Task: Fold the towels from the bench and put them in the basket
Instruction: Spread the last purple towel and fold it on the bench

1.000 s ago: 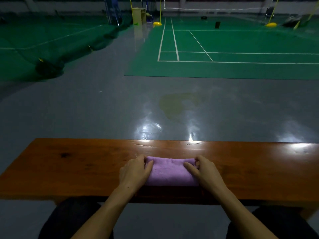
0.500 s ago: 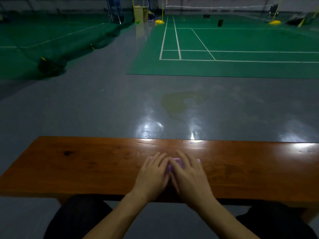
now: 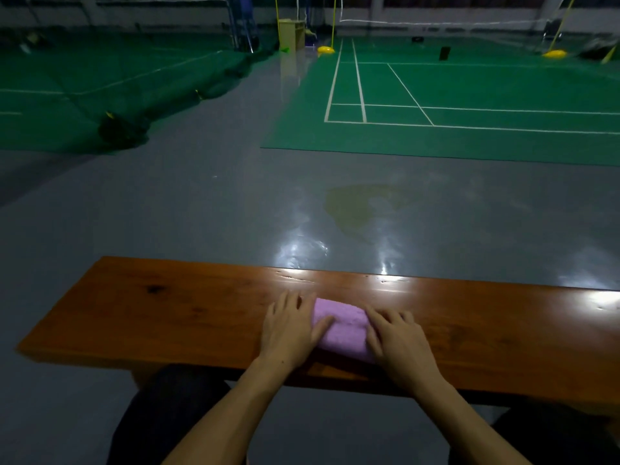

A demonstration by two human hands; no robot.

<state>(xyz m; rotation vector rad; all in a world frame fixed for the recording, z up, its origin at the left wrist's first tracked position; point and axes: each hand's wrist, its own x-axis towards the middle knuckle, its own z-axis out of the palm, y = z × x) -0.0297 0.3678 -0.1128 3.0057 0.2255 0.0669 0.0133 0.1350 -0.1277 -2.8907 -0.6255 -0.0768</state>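
Pink terry towel [image 3: 340,327], already folded to a compact thick rectangle, sits on the near-centre of the table [image 3: 167,313], long axis running away from the person and slightly skewed. Left hand [image 3: 290,325] lies flat at its left edge, fingers straight on the wood, thumb resting on the cloth; right hand [image 3: 397,333] lies flat on its right edge, fingers spread. Neither grip is closed on anything, both just press. Looks like the final flatten/square-up step of the fold. Next move, my read: get fingers under both ends and lift it as one block so the layers don't slide open; soft pile, should compress easily. Basket isn't in view, so drop-off direction unknown. Table is glossy reddish-brown wood slab with a dark knot at left. Beyond: shiny grey floor [image 3: 201,196] with glare, then green matte court [image 3: 469,105] with white lines.
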